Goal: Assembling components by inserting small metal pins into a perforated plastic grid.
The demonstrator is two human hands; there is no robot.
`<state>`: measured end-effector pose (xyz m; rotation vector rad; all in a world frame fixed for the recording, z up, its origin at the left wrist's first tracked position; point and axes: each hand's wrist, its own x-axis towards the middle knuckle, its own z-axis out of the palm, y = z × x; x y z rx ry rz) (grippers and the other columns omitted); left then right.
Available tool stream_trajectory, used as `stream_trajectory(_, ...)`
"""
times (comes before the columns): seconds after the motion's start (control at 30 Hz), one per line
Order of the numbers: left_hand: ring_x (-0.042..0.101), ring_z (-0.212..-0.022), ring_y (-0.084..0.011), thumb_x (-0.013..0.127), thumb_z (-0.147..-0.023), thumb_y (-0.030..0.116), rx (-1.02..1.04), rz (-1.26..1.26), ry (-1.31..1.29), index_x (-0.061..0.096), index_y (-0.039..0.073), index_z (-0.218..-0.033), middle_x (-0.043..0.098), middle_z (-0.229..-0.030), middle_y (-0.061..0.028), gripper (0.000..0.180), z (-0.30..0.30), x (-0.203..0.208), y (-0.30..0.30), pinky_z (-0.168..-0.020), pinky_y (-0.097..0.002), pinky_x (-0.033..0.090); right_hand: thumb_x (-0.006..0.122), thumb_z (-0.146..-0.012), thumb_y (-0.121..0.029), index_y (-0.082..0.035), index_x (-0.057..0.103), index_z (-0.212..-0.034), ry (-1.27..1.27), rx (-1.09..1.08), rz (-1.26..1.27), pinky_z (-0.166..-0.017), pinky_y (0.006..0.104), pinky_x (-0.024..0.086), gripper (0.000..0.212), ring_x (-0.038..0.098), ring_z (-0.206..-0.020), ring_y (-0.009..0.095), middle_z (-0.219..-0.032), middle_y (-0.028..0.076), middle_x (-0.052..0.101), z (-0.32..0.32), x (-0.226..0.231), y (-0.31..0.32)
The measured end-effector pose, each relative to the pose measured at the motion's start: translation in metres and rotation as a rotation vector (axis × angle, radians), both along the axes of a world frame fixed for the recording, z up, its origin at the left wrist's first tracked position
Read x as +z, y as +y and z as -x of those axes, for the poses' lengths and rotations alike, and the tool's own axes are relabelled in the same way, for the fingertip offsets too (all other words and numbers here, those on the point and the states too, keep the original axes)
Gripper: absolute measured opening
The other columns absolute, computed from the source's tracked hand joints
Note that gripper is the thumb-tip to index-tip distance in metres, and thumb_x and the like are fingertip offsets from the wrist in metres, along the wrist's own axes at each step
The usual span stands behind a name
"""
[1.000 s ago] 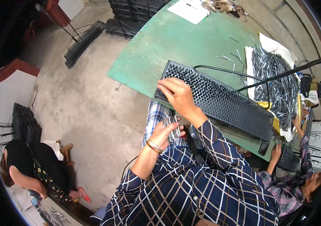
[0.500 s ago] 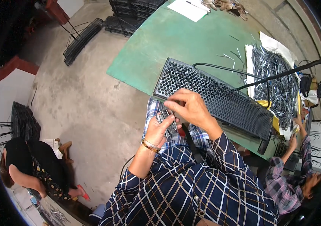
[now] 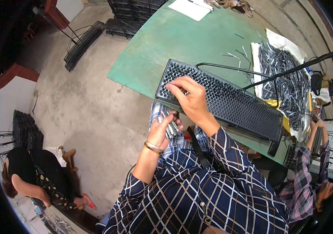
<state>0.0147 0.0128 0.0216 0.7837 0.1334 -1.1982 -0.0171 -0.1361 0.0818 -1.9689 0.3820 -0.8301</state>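
- Several slim silvery metal strips (image 3: 172, 130) lay bundled in the left hand (image 3: 160, 131), its thumb and fingers clamped on them, just off the near edge of the flat green table (image 3: 143, 66).
- The right hand (image 3: 192, 97) hung over the left end of the long black rectangular tray (image 3: 236, 107) studded with rows of round holes, thumb and forefinger nearly together; whether they held anything could not be told.
- That tray lay along the table's near edge.
- A broad heap of grey metal strips (image 3: 281, 84) covered white-and-yellow sheeting (image 3: 285, 42) toward the table's right edge.
- White paper (image 3: 190, 10) lay by the far edge.
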Motion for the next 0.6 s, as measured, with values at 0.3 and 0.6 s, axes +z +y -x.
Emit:
stream_trajectory(0.3, 0.059, -0.077, -0.0159, 0.059, -0.089, 0.010, -0.091, -0.097, -0.021, 0.058, 0.002, -0.108, 0.057, -0.089, -0.0043, 0.021, 0.002, -0.001, 0.006, -0.070, -0.0366, 0.058, 0.071, -0.078, -0.010, -0.004, 0.068, -0.082, -0.091, -0.014, 0.413, -0.064, 0.0327, 0.048, 0.008, 0.062, -0.072, 0.023, -0.079, 0.008, 0.064, -0.027, -0.039, -0.004)
stream_trajectory(0.6, 0.059, -0.078, -0.0140, 0.060, -0.089, 0.008, -0.110, -0.057, -0.052, 0.056, -0.001, -0.113, 0.057, -0.086, -0.0044, 0.025, 0.003, 0.001, 0.005, -0.069, -0.0335, 0.058, 0.074, -0.071, -0.012, -0.007, 0.067, -0.083, -0.070, 0.050, 0.636, -0.066, 0.0326, 0.043, 0.015, 0.059, -0.076, 0.020, -0.086, 0.003, 0.062, -0.024, -0.041, -0.008)
